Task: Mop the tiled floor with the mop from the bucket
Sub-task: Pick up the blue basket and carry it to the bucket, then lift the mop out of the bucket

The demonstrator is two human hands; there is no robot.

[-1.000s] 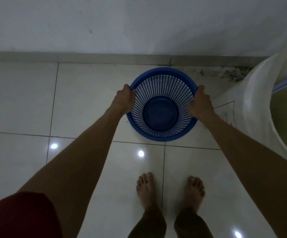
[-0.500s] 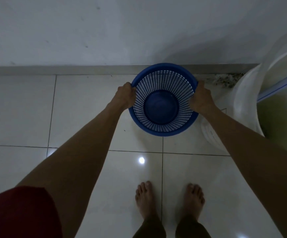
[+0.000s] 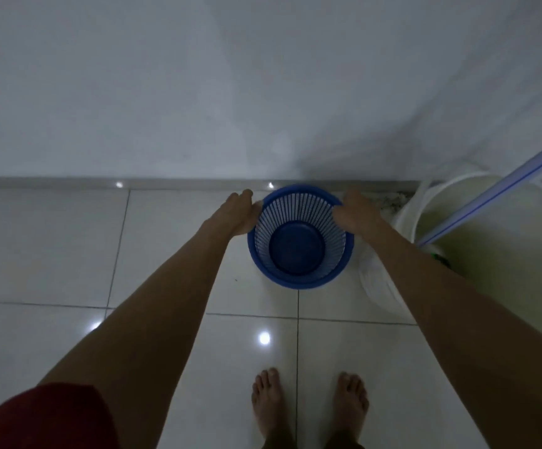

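The right hand gripped the right rim of the blue basket. The left hand touched the left rim; I could not tell if it gripped. The basket sat on the tiled floor by the wall, likely parked out of the way. The mop waited in the white bucket beside it.

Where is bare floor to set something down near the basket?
Bare tiles lie left of the basket, from the skirting down past the left arm, and in front, between basket and feet. The right is crowded: the bucket with the mop handle stands close beside the basket.
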